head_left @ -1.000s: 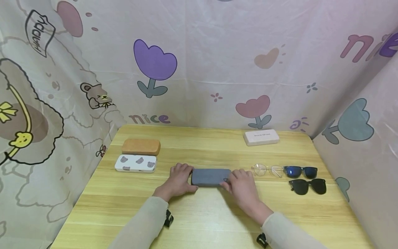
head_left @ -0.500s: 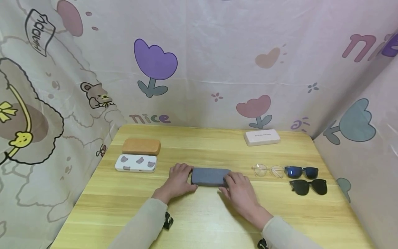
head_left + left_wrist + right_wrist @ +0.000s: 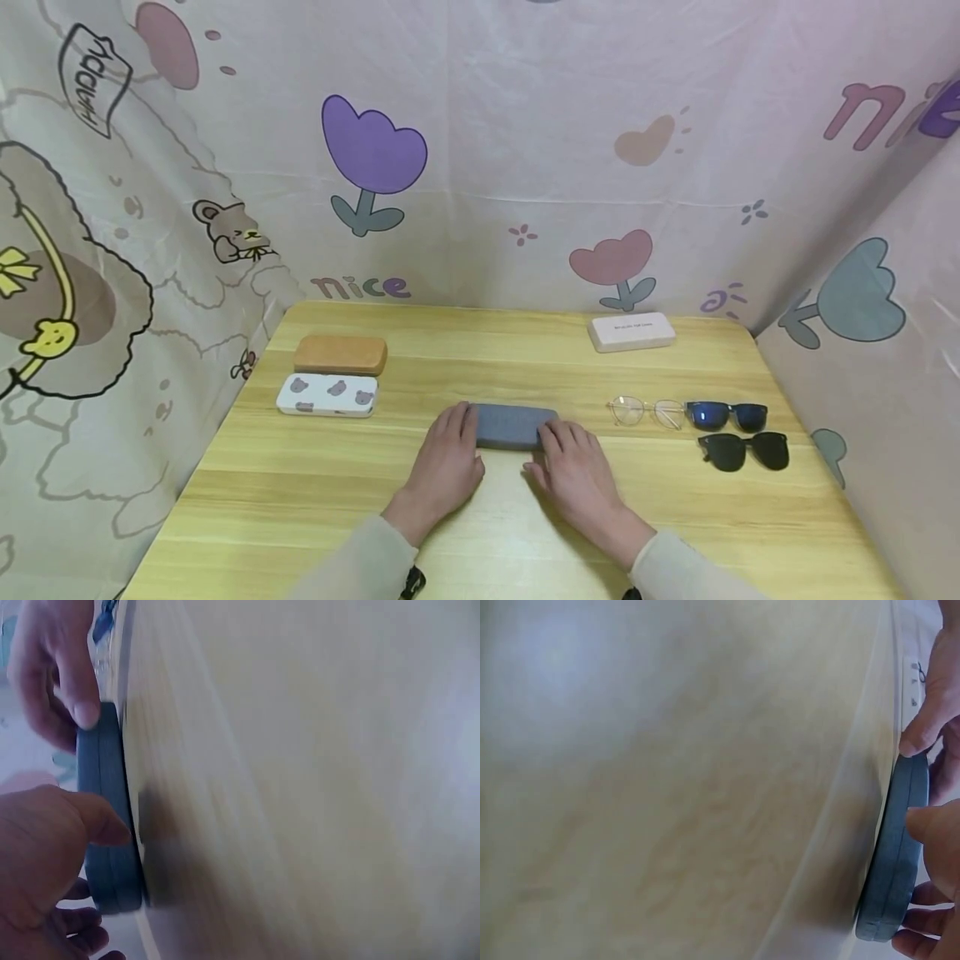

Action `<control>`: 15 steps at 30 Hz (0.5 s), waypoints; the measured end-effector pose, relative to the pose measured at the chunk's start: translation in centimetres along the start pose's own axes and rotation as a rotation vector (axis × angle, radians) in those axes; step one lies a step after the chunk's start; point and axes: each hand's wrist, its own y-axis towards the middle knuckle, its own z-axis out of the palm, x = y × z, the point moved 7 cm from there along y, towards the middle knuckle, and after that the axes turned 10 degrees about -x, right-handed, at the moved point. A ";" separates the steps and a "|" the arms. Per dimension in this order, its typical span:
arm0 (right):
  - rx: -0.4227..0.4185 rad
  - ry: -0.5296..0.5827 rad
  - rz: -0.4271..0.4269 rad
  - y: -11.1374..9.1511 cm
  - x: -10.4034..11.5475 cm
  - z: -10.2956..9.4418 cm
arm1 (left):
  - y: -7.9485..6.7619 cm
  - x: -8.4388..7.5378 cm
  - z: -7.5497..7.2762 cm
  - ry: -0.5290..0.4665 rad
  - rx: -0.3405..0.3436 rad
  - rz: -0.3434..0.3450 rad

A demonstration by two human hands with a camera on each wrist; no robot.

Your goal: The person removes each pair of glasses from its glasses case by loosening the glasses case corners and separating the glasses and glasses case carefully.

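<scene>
A blue-grey glasses case (image 3: pixel 510 427) lies closed on the table, long side towards me. At its left end is my left hand (image 3: pixel 444 467), fingers reaching over the end and thumb at the near side. My right hand (image 3: pixel 577 467) grips the right end, its fingers curled over the corner. The left wrist view shows my left thumb against the near side of the case (image 3: pixel 112 780), with the fingers round behind. In the right wrist view, both hands hold the case (image 3: pixel 895 855) from its two ends. The hands hide the case's ends.
An orange case (image 3: pixel 341 355) and a white bear-print case (image 3: pixel 327 395) lie at the left. A pale case (image 3: pixel 632 332) sits at the back right. Clear-lensed glasses (image 3: pixel 647 412), blue-lensed sunglasses (image 3: pixel 726 416) and black sunglasses (image 3: pixel 744 451) lie at the right. Printed curtains surround the table (image 3: pixel 247 517).
My left hand has shifted right and covers more of the case's left end. My right hand has slid slightly down, its thumb drawn towards me. The case remains in about the same place.
</scene>
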 end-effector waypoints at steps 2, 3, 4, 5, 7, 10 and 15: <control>0.002 -0.010 -0.003 -0.1 0.1 0.0 | -0.2 -0.8 -0.3 0.033 -0.009 0.043; 0.004 -0.015 -0.004 -0.1 0.1 0.0 | -0.4 -1.2 -0.3 0.047 -0.009 0.065; 0.004 -0.018 -0.006 -0.2 0.2 0.0 | -0.5 -1.6 -0.4 0.062 -0.005 0.087; 0.003 -0.020 -0.008 -0.3 0.2 0.0 | -0.6 -2.0 -0.5 0.071 -0.003 0.105; 0.004 -0.022 -0.011 -0.4 0.3 -0.1 | -0.9 -2.7 -0.5 0.087 0.013 0.138; 0.012 -0.012 -0.014 -0.7 0.5 0.0 | -1.2 -3.3 -0.3 0.092 0.043 0.155; 0.033 0.023 -0.029 -1.1 1.3 0.1 | -1.4 -3.7 0.1 0.114 0.066 0.149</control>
